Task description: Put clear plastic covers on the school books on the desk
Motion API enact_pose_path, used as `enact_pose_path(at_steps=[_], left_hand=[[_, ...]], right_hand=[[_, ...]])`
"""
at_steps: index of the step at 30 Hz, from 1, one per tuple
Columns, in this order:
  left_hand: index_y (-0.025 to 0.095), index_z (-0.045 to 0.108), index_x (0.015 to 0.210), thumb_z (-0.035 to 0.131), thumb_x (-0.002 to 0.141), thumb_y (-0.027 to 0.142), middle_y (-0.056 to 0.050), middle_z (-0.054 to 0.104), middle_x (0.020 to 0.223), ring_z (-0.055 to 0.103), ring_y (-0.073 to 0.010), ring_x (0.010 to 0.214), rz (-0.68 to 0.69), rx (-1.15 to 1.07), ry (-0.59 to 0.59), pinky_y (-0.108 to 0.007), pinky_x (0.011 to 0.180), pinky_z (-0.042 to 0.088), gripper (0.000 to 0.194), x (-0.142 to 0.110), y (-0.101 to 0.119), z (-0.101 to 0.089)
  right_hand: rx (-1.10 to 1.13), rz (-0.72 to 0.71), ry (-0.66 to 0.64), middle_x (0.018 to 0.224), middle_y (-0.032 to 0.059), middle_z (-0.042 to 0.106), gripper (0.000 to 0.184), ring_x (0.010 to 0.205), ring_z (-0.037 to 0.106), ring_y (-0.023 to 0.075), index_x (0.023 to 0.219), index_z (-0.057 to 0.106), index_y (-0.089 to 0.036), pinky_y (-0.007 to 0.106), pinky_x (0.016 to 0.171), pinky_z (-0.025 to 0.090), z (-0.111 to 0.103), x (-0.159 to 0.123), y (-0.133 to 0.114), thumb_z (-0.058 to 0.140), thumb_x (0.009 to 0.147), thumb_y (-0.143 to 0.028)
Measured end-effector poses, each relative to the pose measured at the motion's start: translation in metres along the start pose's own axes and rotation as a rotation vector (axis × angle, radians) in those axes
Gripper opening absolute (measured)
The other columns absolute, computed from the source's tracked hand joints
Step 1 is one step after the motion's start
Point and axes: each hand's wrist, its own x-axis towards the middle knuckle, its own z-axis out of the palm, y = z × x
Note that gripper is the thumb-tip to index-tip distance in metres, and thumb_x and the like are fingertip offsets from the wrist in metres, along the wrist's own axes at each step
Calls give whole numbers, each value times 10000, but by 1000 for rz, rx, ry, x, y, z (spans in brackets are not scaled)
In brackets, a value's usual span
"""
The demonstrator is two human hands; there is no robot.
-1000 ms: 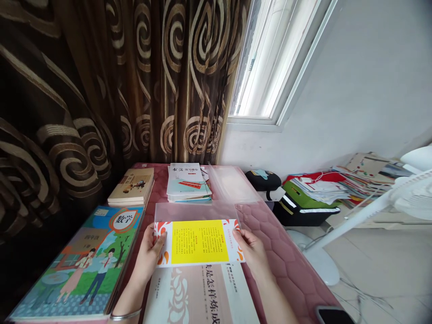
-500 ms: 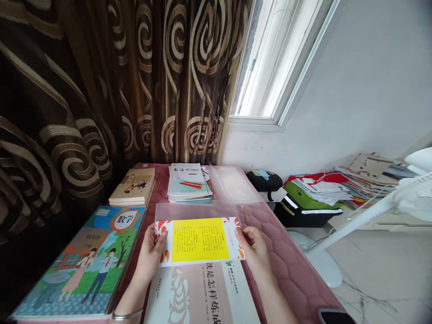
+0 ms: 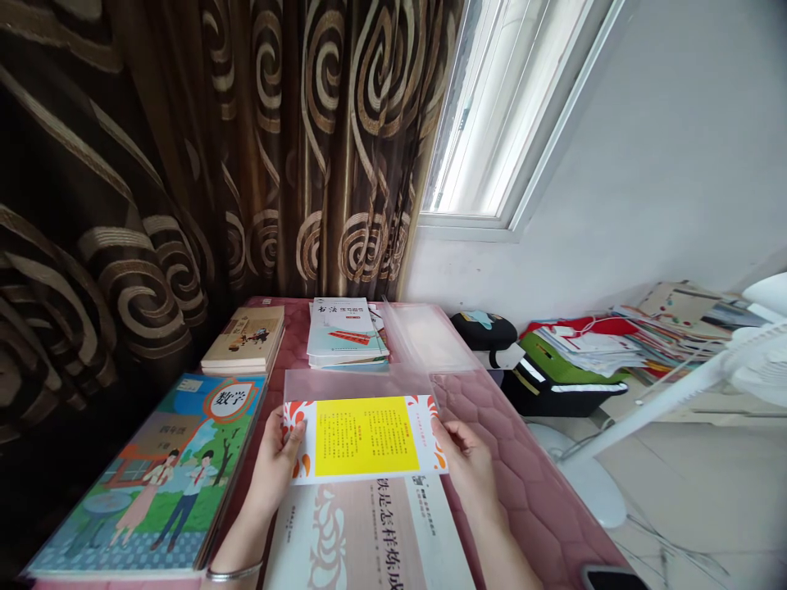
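Observation:
A book flap with a yellow text panel and orange-white pattern (image 3: 366, 437) lies folded out over a beige book (image 3: 369, 537) in front of me. My left hand (image 3: 274, 470) pinches the flap's left edge, thumb on top. On the flap's right edge, my right hand (image 3: 468, 465) grips it the same way. A clear plastic book cover (image 3: 357, 383) sticks out just beyond the flap, lying on the pink quilted table (image 3: 522, 483).
A colourful maths textbook (image 3: 160, 475) lies at my left. Farther back are a tan book (image 3: 246, 338), a stack of teal-white booklets (image 3: 345, 330) and more clear covers (image 3: 427, 336). A phone (image 3: 615, 577) sits at the table's near right edge. Right of the table: bags, papers, a white fan.
Both hands and the flap have barely shifted; the view has tilted slightly upward.

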Motion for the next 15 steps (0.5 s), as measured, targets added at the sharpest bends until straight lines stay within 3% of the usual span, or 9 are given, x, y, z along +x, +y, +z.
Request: enact_pose_path(at_steps=[7,15], left_hand=[[230,500,1115,729,722,485,-56,690,1047,686,-219,925,-10,-28,13,-334,772,557,522,-1,-1,-3],[227,502,1090,726,728,522,-68,693,1051,687,-219,922,21,6,9,-313,735,553,518,-1,2,1]], right_hand=[[-84,-51,68,551,12,603,510,498,532,164,586,569,-215,255,433,399,4,-5,-3,717,608,-703],[-126,-76,73,584,29,650,493,525,575,188,643,586,-239,264,453,412,4,-4,11,660,668,-726]])
